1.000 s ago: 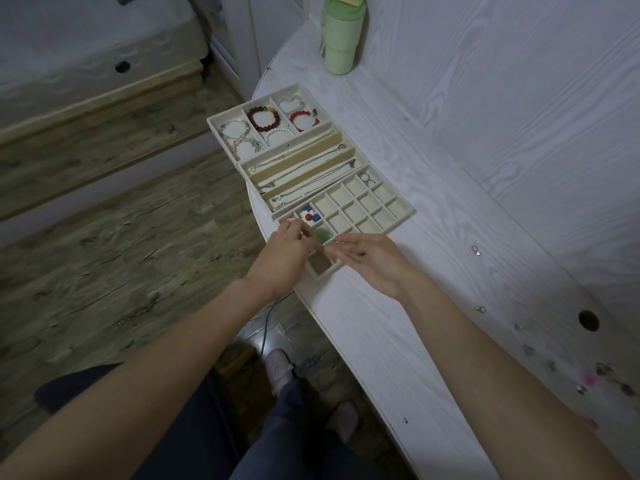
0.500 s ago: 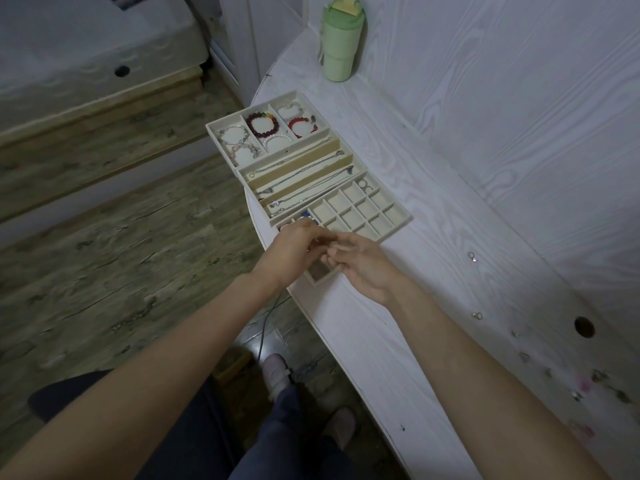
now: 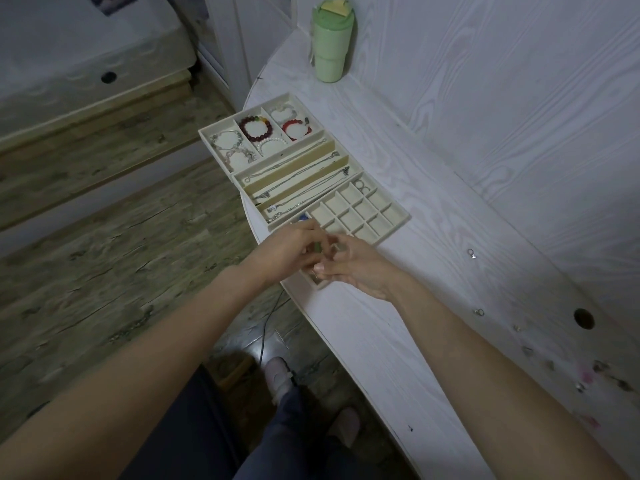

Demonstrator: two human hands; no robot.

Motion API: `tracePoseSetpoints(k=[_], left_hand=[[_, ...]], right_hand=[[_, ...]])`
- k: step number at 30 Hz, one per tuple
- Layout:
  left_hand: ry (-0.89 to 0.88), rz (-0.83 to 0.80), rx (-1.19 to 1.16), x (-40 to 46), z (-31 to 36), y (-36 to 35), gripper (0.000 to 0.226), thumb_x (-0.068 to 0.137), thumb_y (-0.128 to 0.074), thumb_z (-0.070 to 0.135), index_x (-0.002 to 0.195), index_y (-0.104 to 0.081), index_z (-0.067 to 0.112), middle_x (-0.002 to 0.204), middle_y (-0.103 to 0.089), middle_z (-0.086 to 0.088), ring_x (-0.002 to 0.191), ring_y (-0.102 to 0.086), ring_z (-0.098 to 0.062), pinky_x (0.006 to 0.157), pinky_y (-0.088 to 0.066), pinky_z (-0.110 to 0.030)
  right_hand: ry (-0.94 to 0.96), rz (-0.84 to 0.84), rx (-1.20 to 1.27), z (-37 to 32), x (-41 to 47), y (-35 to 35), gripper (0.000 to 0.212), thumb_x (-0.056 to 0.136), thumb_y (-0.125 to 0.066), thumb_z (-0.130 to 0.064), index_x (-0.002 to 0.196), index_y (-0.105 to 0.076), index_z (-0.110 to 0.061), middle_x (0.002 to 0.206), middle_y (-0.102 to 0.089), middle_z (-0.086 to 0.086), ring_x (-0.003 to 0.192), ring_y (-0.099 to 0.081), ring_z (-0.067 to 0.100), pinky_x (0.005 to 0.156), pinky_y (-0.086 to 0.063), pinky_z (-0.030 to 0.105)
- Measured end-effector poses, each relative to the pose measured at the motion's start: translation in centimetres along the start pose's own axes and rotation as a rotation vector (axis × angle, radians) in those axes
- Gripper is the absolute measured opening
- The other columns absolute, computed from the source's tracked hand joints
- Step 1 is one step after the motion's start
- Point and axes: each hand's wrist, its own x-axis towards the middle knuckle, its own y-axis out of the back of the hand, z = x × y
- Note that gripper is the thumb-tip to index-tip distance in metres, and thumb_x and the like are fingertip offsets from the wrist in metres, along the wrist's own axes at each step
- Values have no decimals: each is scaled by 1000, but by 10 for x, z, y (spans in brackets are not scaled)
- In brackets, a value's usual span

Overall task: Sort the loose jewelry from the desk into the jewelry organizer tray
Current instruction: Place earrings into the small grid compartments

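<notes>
The jewelry organizer tray (image 3: 394, 216) lay along the desk's (image 3: 433, 306) front edge, toward its far end, bracelets and chains filling its farther compartments. Both hands met over the tray's near corner. The left hand (image 3: 291, 251) and right hand (image 3: 353, 268) had their fingers curled in, tips almost touching, with something small and greenish (image 3: 317, 247) between them; which hand actually gripped it could not be told. Loose jewelry remained on the desk well to the right of the hands: a ring (image 3: 471, 253) near the back wall, another (image 3: 479, 311) closer in, and small scattered pieces (image 3: 602, 372) toward the near right corner.
</notes>
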Motion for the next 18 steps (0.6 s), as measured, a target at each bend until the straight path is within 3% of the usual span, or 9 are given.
tracePoseSetpoints(k=[3,7,9,13,18], left_hand=[[46,-25,93,-2,-4,2,12,88,-64,21,97,-66,12,94,-68,0,86,-62,-16,75,-48,-29],[109,27,6,-9,-7,-4,12,87,-67,18,93,-63,9,86,-67,-3,79,-61,-16,73,-50,-28],[136,32,-44,-10,-7,-8,10,86,-67,16,91,-62,9,83,-63,0,76,-57,-13,70,-46,-23],[180,73,-77,-11,-7,-11,7,87,-66,14,93,-69,12,86,-65,1,80,-56,-11,73,-43,-18],[267,70,-98,-13,-10,-17,14,89,-63,12,100,-71,11,96,-70,-3,81,-58,-10,78,-46,-19]], right_hand=[[23,113,-49,1,2,1,37,81,-65,9,114,-51,-1,91,-68,14,76,-69,14,72,-57,20],[35,283,-163,11,7,1,15,82,-67,3,97,-65,4,73,-67,8,54,-64,6,57,-50,16],[38,331,-182,16,8,1,15,83,-66,3,98,-68,5,75,-66,8,55,-62,5,57,-50,14],[47,347,-121,20,8,5,25,83,-62,11,106,-66,4,98,-67,14,78,-67,17,72,-57,18],[55,448,-218,20,8,6,14,81,-67,7,77,-59,-4,77,-64,11,59,-64,14,54,-51,14]])
